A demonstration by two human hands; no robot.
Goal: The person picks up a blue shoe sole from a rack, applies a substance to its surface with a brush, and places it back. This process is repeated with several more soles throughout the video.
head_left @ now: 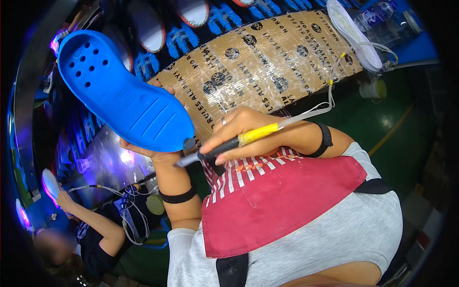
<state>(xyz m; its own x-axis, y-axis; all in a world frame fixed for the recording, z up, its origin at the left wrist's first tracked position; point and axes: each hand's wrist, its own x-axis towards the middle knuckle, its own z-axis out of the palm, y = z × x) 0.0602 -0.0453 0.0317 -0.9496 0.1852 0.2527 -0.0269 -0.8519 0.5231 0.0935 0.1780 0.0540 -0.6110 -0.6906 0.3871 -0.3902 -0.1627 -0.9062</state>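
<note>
Blue shoe piece (124,98) half hides left hand (143,150)

At left, smooth, holed and ribbed, it has the left grip clamped on it, palm unseen. The brush's (258,134) tip blurs near its lower end; the right hand's (253,123) grip clamps the handle. Glossy cardboard (260,57) precedes a cropped white sole (351,36).

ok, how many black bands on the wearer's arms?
2. One black band circles the left forearm, below the blue shoe-shaped piece in frame; the second black band circles the right forearm, right of the yellow-and-black tool. Any under the sleeves would be hidden.
</note>
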